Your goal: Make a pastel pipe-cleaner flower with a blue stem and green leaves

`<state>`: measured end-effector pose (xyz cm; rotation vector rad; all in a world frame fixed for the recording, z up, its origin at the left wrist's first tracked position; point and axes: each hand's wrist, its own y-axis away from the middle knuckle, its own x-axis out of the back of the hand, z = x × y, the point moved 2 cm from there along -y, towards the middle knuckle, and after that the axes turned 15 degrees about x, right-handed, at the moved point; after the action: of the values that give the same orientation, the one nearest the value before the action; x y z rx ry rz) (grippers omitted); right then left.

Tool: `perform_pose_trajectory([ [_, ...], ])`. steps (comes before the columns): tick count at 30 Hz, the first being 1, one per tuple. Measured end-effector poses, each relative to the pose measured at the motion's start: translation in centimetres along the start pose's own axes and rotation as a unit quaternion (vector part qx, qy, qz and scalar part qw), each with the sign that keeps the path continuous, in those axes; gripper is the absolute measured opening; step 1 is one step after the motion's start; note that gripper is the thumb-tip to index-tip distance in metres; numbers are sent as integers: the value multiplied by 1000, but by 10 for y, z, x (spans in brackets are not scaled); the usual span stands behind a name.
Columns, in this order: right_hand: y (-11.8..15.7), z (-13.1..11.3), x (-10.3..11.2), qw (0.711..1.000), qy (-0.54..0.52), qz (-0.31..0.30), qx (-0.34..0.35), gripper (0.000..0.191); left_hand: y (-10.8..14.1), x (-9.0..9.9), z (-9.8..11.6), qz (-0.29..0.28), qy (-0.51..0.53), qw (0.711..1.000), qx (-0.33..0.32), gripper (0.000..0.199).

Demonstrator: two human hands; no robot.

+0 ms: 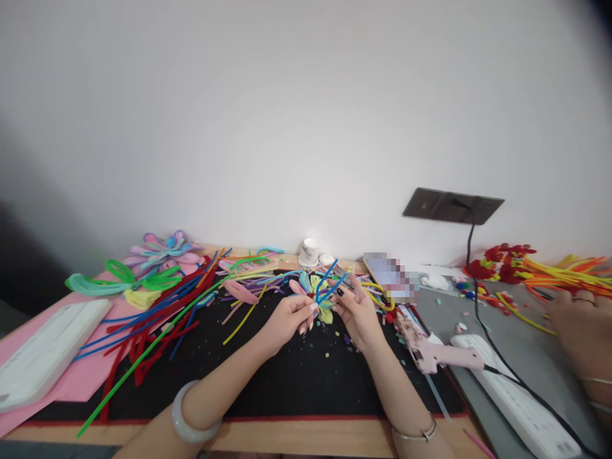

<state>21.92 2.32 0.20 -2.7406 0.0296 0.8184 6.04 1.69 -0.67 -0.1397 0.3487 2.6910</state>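
Observation:
A blue pipe cleaner (pixel 327 294), bent into a narrow V, is raised above the black mat. My left hand (pixel 291 320) pinches it near the bend between thumb and fingertips. One arm of the V meets my right hand (pixel 357 313), whose thumb and index finger close on it while other fingers stay raised. Just behind the fingers lies a flower (pixel 313 284) of bent pipe cleaners in pink, yellow and light blue, partly hidden by my hands. Small coloured clippings dot the mat below.
Loose pipe cleaners (pixel 157 322) lie left, near finished flowers (pixel 165 252). A pink glue gun (pixel 442 356) with a black cord (pixel 478 312), a phone (pixel 389 277) and a white power strip (pixel 521 401) are right. Another person's hand (pixel 581 325) reaches in. A paper cup (pixel 308 252) stands behind.

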Motion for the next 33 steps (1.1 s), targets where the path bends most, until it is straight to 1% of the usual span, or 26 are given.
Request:
perform_pose_trajectory([
  [2, 2, 2, -1, 999, 2, -39, -38, 47, 2, -2, 1, -25, 28, 999, 16, 28],
  [4, 5, 3, -3, 993, 3, -86, -79, 34, 5, -4, 3, -71, 59, 995, 50, 28],
  [8, 13, 3, -7, 981, 17, -157, -115, 30, 12, -9, 4, -163, 103, 973, 123, 27],
  [10, 15, 2, -7, 978, 27, -172, -115, 27, 14, -9, 4, -189, 111, 965, 141, 26],
  [12, 15, 2, -7, 978, 41, -173, -107, 26, 15, -9, 3, -199, 108, 963, 147, 26],
  [15, 14, 3, -6, 981, 73, -161, -85, 26, 13, -8, 2, -185, 96, 969, 133, 26],
  [17, 13, 4, -5, 979, 112, -158, -62, 27, 12, -7, 2, -158, 76, 978, 115, 26],
  [21, 11, 2, -4, 964, 209, -161, -25, 29, 10, -6, 5, -83, -35, 994, 64, 26],
  [23, 10, 2, -4, 959, 237, -155, -18, 29, 11, -7, 7, -53, -97, 993, 28, 26],
  [26, 9, 4, -3, 956, 261, -131, 1, 30, 13, -9, 9, -6, -168, 985, -28, 24],
  [29, 8, 7, -2, 960, 260, -101, 30, 33, 14, -10, 10, 29, -203, 977, -65, 25],
  [31, 8, 8, -3, 971, 220, -84, 31, 33, 13, -10, 10, 31, -196, 978, -58, 25],
  [33, 8, 9, -4, 985, 158, -72, 18, 32, 11, -10, 9, 29, -176, 983, -37, 25],
])
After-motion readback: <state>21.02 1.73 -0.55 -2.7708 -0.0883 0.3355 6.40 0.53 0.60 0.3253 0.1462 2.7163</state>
